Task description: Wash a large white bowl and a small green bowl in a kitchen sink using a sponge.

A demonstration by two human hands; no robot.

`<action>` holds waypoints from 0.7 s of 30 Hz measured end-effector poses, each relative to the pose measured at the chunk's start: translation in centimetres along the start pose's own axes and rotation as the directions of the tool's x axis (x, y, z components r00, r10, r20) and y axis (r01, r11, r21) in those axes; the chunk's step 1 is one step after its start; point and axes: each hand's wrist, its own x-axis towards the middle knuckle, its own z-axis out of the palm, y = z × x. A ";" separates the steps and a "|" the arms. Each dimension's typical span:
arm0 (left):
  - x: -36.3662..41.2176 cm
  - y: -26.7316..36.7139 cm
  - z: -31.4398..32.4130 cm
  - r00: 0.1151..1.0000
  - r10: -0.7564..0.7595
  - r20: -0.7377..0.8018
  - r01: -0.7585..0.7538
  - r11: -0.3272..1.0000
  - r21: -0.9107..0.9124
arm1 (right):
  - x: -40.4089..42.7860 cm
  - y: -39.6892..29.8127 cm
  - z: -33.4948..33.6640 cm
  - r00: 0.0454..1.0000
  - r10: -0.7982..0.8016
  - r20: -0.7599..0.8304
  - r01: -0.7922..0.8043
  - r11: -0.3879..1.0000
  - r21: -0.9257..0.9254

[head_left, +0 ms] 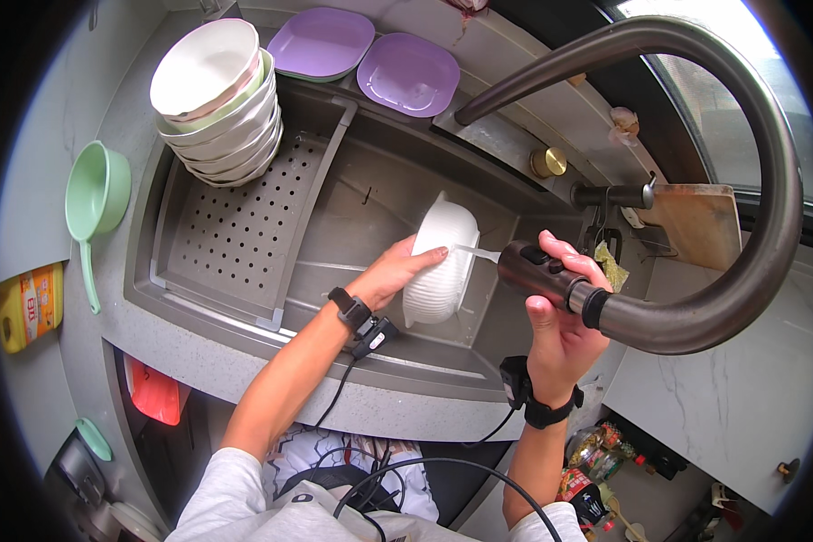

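Note:
My left hand holds a white ribbed bowl tilted on its side over the sink basin, its thumb on the bowl's outer wall. My right hand is wrapped around the dark metal spray head of the faucet, to the right of the bowl. A stream of water runs from the spray head onto the bowl's outside. Both wrists wear black straps with small wired devices. The bowl's inside faces away and is mostly hidden.
A stack of bowls stands at the perforated tray on the left. Purple dishes sit behind the sink. A green dipper lies on the left counter. The faucet's thick curved neck arches at the right, near a cutting board.

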 end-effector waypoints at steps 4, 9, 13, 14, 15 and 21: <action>0.2 -0.3 -0.3 0.997 0.020 0.069 -0.010 0.989 -0.149 | 0.1 0.4 0.0 1.000 0.010 -0.016 -0.009 1.000 0.008; 0.2 -0.3 -0.5 0.997 -0.006 0.079 0.021 0.983 -0.180 | 0.1 1.2 0.1 0.999 -0.027 -0.041 0.027 1.000 -0.012; 0.0 -0.2 -0.4 0.997 -0.018 0.078 0.032 0.982 -0.185 | -0.1 1.4 0.1 0.998 -0.010 -0.055 0.010 1.000 0.010; 0.0 -0.2 -0.4 0.997 -0.018 0.077 0.032 0.982 -0.185 | 0.0 1.4 0.2 0.998 0.001 -0.057 0.000 1.000 0.012; 0.0 -0.1 -0.4 0.997 -0.006 0.083 0.021 0.984 -0.179 | 0.1 1.3 0.2 0.998 0.012 -0.060 -0.011 1.000 0.011; -0.1 0.1 -0.4 0.997 0.004 0.074 0.008 0.986 -0.166 | 0.9 2.6 1.0 0.995 -0.067 -0.072 0.067 0.998 -0.006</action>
